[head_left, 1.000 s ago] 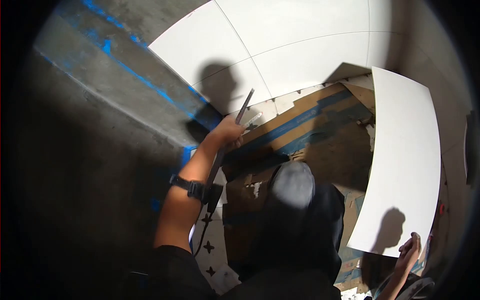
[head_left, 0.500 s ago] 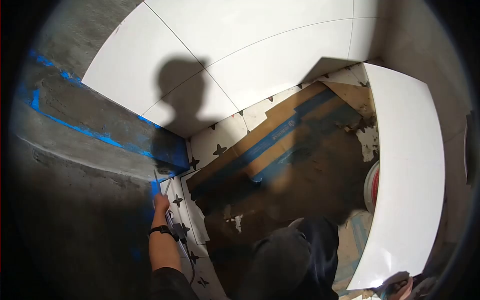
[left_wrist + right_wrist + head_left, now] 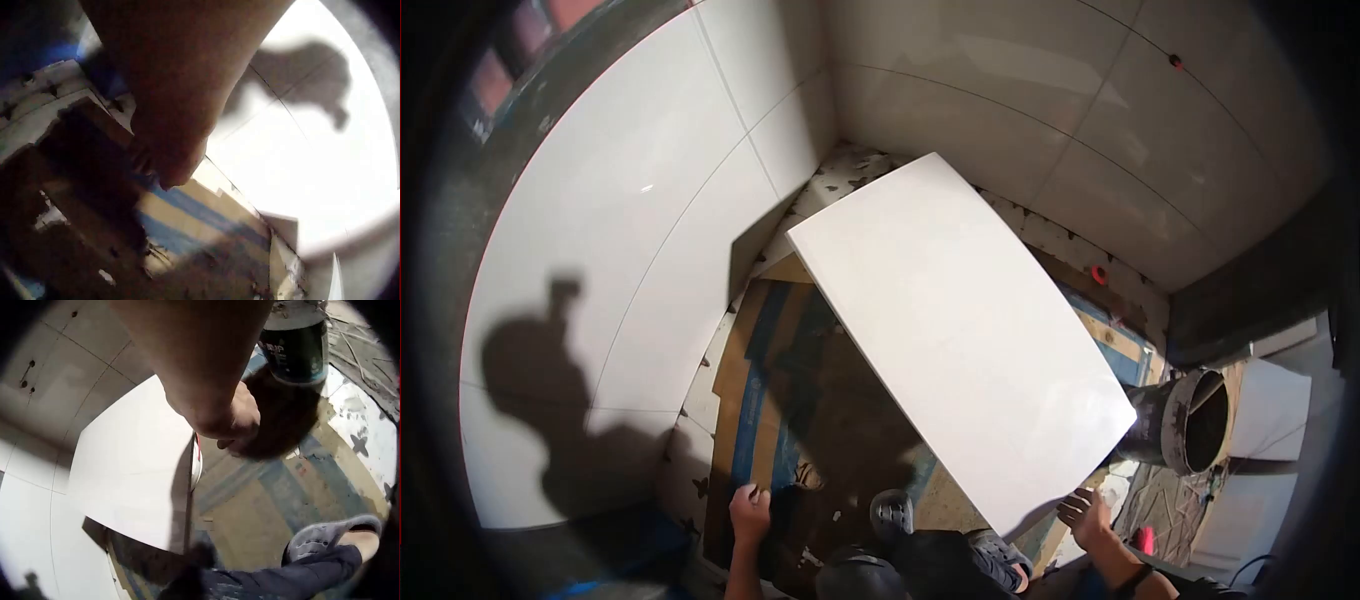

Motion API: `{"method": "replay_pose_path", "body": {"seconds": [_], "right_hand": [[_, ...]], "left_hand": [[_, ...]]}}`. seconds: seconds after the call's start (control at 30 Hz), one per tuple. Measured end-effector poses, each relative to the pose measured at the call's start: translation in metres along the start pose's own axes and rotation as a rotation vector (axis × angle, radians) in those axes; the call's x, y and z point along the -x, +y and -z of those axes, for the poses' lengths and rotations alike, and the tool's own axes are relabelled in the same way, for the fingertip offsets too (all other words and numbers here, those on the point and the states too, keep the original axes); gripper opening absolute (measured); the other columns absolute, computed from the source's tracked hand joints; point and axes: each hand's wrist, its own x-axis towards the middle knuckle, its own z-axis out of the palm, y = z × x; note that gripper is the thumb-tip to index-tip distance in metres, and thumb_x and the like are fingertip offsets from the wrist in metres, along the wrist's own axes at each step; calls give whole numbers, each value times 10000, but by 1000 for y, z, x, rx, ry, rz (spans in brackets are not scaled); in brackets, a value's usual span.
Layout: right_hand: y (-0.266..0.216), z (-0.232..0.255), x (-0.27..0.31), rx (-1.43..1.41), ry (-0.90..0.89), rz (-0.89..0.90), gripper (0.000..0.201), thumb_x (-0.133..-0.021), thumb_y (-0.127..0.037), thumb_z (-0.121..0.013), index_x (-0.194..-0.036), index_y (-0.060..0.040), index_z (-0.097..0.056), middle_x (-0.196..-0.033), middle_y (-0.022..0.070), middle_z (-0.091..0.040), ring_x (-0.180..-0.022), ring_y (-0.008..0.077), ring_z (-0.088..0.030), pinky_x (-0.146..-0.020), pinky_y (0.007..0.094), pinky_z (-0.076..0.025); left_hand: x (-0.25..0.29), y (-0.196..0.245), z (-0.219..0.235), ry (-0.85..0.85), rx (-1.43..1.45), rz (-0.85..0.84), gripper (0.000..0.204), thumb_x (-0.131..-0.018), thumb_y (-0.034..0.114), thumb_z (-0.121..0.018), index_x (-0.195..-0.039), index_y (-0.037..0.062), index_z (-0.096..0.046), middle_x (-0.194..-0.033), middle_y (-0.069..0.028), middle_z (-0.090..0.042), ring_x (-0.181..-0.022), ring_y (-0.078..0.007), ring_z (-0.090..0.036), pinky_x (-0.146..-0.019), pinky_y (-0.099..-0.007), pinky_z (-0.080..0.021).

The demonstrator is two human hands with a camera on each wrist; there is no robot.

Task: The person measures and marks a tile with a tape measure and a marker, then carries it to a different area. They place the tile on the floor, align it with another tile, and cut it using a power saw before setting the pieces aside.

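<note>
The large white panel (image 3: 970,330) lies slanted over the taped floor covering, and in the right wrist view the panel (image 3: 134,475) shows its near edge. My right hand (image 3: 1086,512) is beside its lower right corner with fingers loosely bent; in the right wrist view this hand (image 3: 228,419) hangs past the edge, with no grip on the panel visible. Down at the lower left, my left hand (image 3: 750,512) is held away from the panel, fingers loosely curled. Nothing shows in the left hand (image 3: 172,150) in the left wrist view, though its palm is hidden.
A dark bucket (image 3: 1188,422) stands right of the panel. Large white wall tiles (image 3: 580,330) rise at the left, with a shadow on them. Brown, blue-striped covering (image 3: 750,400) lies on the floor. A grey shoe (image 3: 892,512) is between the hands.
The view has swung right. The long thin tools seen in my left hand are no longer visible there. My right hand, earlier at the panel's lower end, now shows beside its corner.
</note>
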Motion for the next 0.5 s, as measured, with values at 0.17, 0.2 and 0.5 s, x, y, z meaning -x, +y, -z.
{"method": "replay_pose_path", "body": {"seconds": [0.17, 0.2, 0.5], "right_hand": [[34, -31, 19, -172, -83, 60, 635, -1122, -557, -335, -1392, -24, -553, -1308, 208, -662, -1203, 432, -631, -1043, 585, -495], [39, -38, 23, -227, -59, 86, 644, -1119, -563, -340, -1416, -31, -548, -1342, 198, -656, -1221, 421, -628, -1055, 578, -489], [35, -78, 33, -452, 85, 174, 476, -1135, -370, -447, -1383, 11, -587, -1327, 158, -674, -1213, 317, -647, -1038, 488, -517]], "left_hand": [[-194, 287, -35, 53, 46, -386, 397, -991, 214, -700, -1274, -47, -600, -1249, -262, -633, -1188, -450, -616, -1028, -514, -493], [-234, 315, -47, 74, -73, -448, 427, -983, 232, -706, -1281, -47, -584, -1280, -274, -624, -1240, -455, -585, -1059, -528, -476], [-517, 370, -117, -114, -289, -231, 937, -1006, 695, -523, -1548, -66, -449, -1581, -317, -467, -1513, -418, -411, -1247, -462, -329]]}}
